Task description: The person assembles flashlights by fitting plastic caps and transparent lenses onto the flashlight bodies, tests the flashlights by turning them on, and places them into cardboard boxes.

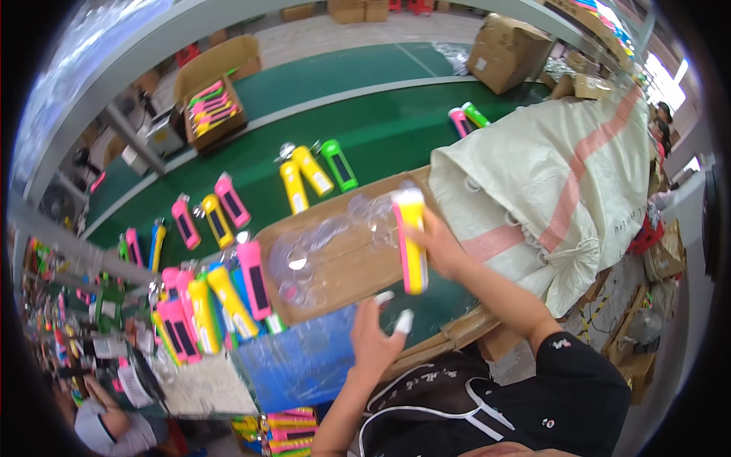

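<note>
fingers of the right hand [437, 242] grasp a long yellow-and-pink plastic piece [412, 247], its pale end [408, 198] pointing far, over the right end of a shallow brown cardboard tray [346, 266] of clear round plastic parts [298, 261]; the left hand [375, 339], white-capped fingertips [403, 321] parted, holds nothing, nearer and to the left. lightly steadying the piece's near end with those fingertips would likely serve well.

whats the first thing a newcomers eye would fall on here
Probably the bright yellow-and-pink oblong plastic piece held upright in the right hand, just right of centre. Next come the heap of mostly pink and yellow oblong pieces at left and the big white pink-striped sack at right.
</note>
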The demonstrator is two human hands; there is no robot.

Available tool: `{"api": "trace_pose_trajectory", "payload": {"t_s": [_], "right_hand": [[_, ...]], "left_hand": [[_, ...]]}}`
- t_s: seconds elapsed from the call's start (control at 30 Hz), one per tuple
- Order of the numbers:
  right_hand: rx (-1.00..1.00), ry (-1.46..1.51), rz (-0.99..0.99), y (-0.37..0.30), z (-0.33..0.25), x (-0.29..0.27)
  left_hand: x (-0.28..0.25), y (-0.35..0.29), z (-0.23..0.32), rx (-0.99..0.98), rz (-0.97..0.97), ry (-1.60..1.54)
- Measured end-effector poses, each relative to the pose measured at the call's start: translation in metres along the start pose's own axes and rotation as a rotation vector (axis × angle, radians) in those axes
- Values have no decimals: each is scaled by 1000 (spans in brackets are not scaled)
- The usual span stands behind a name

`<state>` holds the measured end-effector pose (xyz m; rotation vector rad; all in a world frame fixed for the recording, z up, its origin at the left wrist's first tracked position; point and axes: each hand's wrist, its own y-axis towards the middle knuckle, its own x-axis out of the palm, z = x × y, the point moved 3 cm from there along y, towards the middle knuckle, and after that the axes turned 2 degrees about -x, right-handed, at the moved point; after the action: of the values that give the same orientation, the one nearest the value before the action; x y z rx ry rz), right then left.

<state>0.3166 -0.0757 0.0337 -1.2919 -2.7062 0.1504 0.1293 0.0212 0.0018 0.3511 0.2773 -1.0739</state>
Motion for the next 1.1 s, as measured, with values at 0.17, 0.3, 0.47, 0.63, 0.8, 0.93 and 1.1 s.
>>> {"api": "trace_pose_trajectory", "payload": {"t_s": [0.17,0.3,0.47,0.63,0.8,0.93,1.1], "right_hand": [[133,-140,7,194,-10,-96],[-56,-1158,473,295,31,-189],[-404,-1181,356,291,18,-97],[11,-1104,-89,276,56,-21],[-163,-783,56,244,36,1],[-166,-515,-357,76,-10,44],[-490,-663,-122,-57,-1,33]], "left_hand": [[-14,16,-23,136,218,390],[-4,28,-44,74,109,516],[0,28,-35,108,90,561],[0,29,-28,46,70,462],[-18,37,-51,-286,226,-355],[-37,53,-43,-476,174,-993],[-26,53,-33,-421,34,-962]]}}
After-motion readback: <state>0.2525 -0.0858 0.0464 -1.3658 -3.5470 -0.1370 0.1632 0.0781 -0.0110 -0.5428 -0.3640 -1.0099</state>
